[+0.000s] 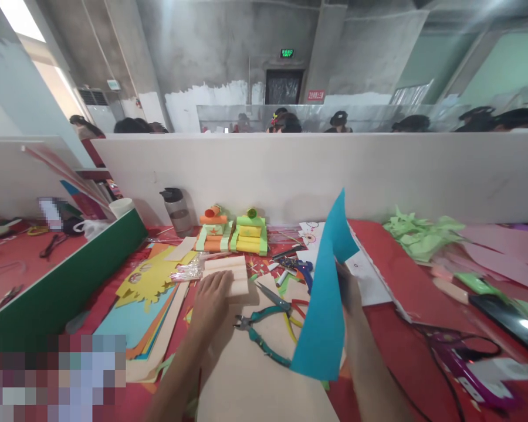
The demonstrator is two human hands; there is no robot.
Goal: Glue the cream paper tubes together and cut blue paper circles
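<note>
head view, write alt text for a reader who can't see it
A person's right hand holds up a bent blue paper sheet above a red-covered table, while the left hand rests on creased cream paper. Scissors and diagonal cutters lie between the hands. Behind stand two tank-like paper models.

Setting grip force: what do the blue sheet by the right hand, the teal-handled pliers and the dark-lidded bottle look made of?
Blue sheet: matte paper or thin card, going by its crisp edges and soft bend.
Pliers: grey metal head, probably steel; teal handles, likely plastic or rubber.
Bottle: smoky, see-through body, probably plastic, though glass is possible.
</note>
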